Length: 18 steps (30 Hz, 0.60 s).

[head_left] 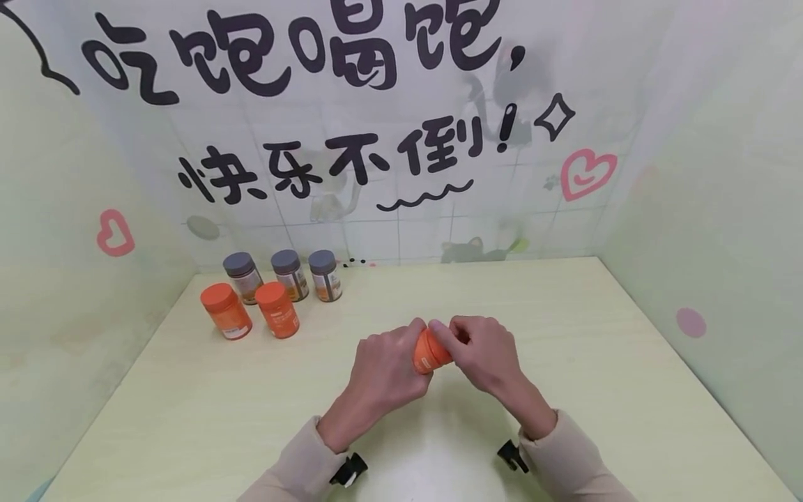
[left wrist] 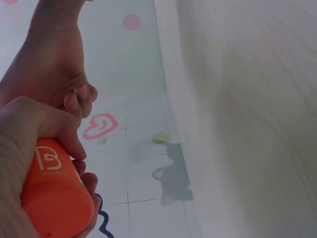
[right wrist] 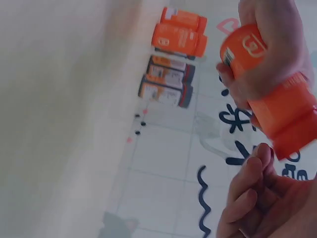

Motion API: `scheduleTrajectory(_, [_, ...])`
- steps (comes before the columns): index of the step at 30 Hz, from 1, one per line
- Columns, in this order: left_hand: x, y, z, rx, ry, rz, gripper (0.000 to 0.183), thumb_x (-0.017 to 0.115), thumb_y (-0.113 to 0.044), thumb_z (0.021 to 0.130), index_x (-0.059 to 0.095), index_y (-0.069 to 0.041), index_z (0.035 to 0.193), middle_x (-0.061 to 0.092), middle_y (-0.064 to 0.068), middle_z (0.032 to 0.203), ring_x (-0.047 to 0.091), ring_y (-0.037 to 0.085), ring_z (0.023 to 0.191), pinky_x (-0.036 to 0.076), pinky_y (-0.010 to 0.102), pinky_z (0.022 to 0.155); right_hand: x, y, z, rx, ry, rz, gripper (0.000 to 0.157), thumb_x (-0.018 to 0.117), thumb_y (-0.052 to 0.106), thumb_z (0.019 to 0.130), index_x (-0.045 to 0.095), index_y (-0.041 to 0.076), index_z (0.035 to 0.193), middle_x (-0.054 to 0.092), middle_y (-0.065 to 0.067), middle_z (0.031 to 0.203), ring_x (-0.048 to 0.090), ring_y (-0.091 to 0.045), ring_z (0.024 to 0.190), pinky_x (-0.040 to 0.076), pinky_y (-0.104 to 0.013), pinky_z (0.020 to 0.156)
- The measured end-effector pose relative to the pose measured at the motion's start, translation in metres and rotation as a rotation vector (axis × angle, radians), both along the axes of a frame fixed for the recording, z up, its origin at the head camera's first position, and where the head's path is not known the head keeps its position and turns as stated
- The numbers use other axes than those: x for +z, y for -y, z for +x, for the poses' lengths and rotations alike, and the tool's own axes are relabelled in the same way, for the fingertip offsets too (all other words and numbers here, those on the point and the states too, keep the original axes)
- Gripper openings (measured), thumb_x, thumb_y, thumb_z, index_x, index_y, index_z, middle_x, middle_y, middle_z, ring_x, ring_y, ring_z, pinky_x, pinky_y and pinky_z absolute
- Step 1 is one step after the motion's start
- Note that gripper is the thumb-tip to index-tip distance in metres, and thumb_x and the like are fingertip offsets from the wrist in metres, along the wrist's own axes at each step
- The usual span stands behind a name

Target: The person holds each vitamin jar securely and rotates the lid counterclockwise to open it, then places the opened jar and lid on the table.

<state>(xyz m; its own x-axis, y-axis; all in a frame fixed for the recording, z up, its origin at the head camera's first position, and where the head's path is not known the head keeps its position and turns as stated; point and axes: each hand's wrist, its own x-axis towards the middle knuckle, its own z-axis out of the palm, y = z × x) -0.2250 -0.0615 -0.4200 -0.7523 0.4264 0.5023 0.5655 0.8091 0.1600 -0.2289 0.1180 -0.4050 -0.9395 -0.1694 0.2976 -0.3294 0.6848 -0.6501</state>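
Note:
In front of me I hold a tilted orange jar [head_left: 424, 355] above the table [head_left: 433, 453]. My left hand [head_left: 385, 366] wraps round its body, fingers curled, and the base points back toward that wrist in the left wrist view. The jar's orange lid [right wrist: 298, 138] faces my right hand [head_left: 488, 354]. With thumb and curled fingers my right hand grips the lid; in the right wrist view its fingertips [right wrist: 265, 152] lie right at the lid's edge. Part of the lid is hidden by the right thumb in the head view.
Two more orange jars, one at the left [head_left: 229, 317] and one beside it [head_left: 279, 317], stand upright at the back left. Behind them are three jars with grey lids [head_left: 323, 261]. A printed wall sheet [head_left: 401, 237] rises along the table's back edge.

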Motion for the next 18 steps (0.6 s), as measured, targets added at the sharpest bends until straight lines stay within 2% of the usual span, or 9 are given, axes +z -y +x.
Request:
scheduleTrajectory(3, [-0.001,0.0,-0.001,0.007,0.004,-0.001,0.035,0.077,-0.023,0.068,0.055,-0.017,0.095,0.052,-0.009,0.064,0.04,0.005,0.048,0.033,0.017,0.044,0.009,-0.005,0.001,-0.002,0.121,0.031,0.053,0.057,0.059,0.091,0.053,0.018,0.057,0.048,0.006,0.05,0.047,-0.011,0.047,0.036,-0.028,0.046])
scheduleTrajectory(6, [-0.002,0.0,-0.001,-0.005,0.017,0.01,0.034,0.076,-0.023,0.068,0.055,-0.017,0.095,0.052,-0.01,0.064,0.041,0.005,0.048,0.033,0.017,0.044,0.014,-0.009,0.001,0.025,0.202,0.011,0.049,0.061,0.058,0.09,0.057,0.017,0.062,0.057,0.002,0.053,0.056,-0.014,0.049,0.042,-0.031,0.049])
scheduleTrajectory(13, [0.0,0.002,-0.004,-0.026,0.07,0.032,0.034,0.077,-0.025,0.07,0.056,-0.018,0.095,0.053,-0.011,0.065,0.042,0.003,0.048,0.035,0.017,0.045,0.021,-0.014,0.0,0.145,0.266,-0.063,0.034,0.068,0.049,0.088,0.062,0.016,0.081,0.061,-0.003,0.061,0.059,-0.02,0.054,0.048,-0.032,0.052])
scheduleTrajectory(18, [0.002,0.003,-0.004,-0.037,0.109,0.04,0.032,0.076,-0.027,0.072,0.057,-0.018,0.096,0.053,-0.012,0.065,0.042,0.003,0.048,0.037,0.017,0.047,0.024,-0.018,-0.001,0.234,0.315,-0.093,0.031,0.07,0.046,0.088,0.061,0.017,0.097,0.064,-0.005,0.063,0.062,-0.019,0.055,0.049,-0.033,0.053])
